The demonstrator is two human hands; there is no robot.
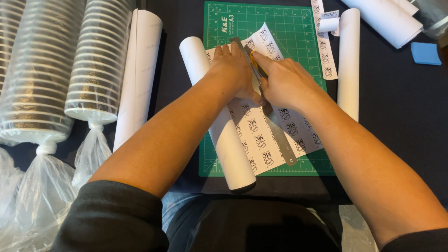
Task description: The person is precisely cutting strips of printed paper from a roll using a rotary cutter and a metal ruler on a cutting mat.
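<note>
- The mat (298,32), green with a grid, lies on a dark table (396,107); every place below is given from the mat.
- Two bagged stacks of cups (42,70) lie well left of the mat, with a white roll (140,70) between them and it.
- A second roll (217,121) lies along the mat's left edge, part-unrolled so that its printed sheet (261,140) spreads over the mat's middle.
- A third roll (349,60) stands along the mat's right edge; more rolls (387,21) lie beyond its top right corner, and a blue block (425,53) well to its right.
- A steel ruler (275,130) runs slantwise over the sheet, from the mat's top toward its lower right.
- The left hand (231,72) presses flat on the ruler and sheet near the mat's centre, fingers together and stretched out.
- The right hand (284,81) is curled tight round a yellow knife (255,63) against the ruler's edge, near its upper end.
- A cut strip (324,51) and a small curl (329,24) lie at the mat's upper right, so some strips look done; most of the sheet seems uncut, and this cut appears only begun.
- Room: the ruler's lower length is bare, so the path toward the mat's near edge looks open; the rolls hem in both sides.
</note>
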